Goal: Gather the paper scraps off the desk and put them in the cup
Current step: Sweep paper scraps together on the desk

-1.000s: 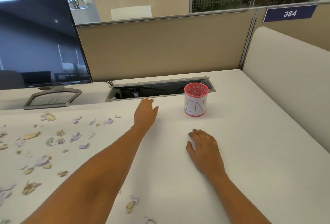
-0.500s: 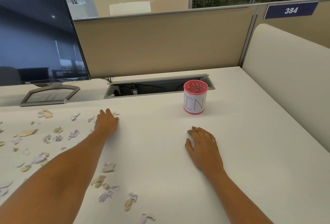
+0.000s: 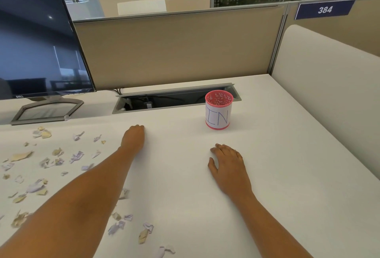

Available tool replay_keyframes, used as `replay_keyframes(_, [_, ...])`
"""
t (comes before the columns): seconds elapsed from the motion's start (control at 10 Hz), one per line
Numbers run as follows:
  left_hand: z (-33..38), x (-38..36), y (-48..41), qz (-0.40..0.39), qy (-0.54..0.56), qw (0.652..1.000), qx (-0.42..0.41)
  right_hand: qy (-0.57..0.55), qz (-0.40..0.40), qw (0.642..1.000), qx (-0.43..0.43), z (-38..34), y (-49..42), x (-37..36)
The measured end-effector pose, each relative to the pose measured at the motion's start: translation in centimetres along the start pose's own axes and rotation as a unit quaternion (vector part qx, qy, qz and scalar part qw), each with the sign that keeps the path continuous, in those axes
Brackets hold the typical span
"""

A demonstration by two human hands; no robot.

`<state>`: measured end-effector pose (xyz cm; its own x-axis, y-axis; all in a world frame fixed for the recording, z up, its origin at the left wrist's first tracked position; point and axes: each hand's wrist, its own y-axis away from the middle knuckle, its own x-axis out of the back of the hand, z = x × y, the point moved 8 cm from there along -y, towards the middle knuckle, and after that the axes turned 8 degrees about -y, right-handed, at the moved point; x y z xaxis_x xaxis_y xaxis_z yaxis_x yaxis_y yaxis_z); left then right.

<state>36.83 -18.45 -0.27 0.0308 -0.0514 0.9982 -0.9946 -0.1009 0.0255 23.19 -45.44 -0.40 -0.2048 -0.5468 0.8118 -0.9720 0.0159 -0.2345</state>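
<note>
Resting flat on the counter on the near side of the cup, the right hand lies open, fingers spread and relaxed. Left of the cup, the left hand sits knuckles-up with its fingers curled under; whether it grips anything I cannot tell. The scraps lie scattered well to the cup's left and nearer, beige and pale purple. The cup stands upright, pink, its white wrap marked "IN".

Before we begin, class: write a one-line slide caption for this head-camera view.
Paper scraps litter the left of the desk; left hand curled, right hand flat, pink cup marked IN beyond them.
</note>
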Motion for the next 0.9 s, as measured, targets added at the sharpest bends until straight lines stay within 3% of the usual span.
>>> replay_keyframes(0.4, [0.2,0.6,2.6,0.067,-0.002,0.996,-0.060,0.000,0.009,1.000,0.001,-0.1,0.0,0.1])
replay_keyframes(0.6, [0.4,0.6,3.2,0.047,-0.002,0.996,-0.081,0.000,0.008,1.000,0.002,-0.1,0.0,0.1])
replay_keyframes(0.9, [3.8,6.3,2.2,0.133,0.174,0.975,-0.047,0.000,0.008,1.000,0.002,0.0,0.0,0.0])
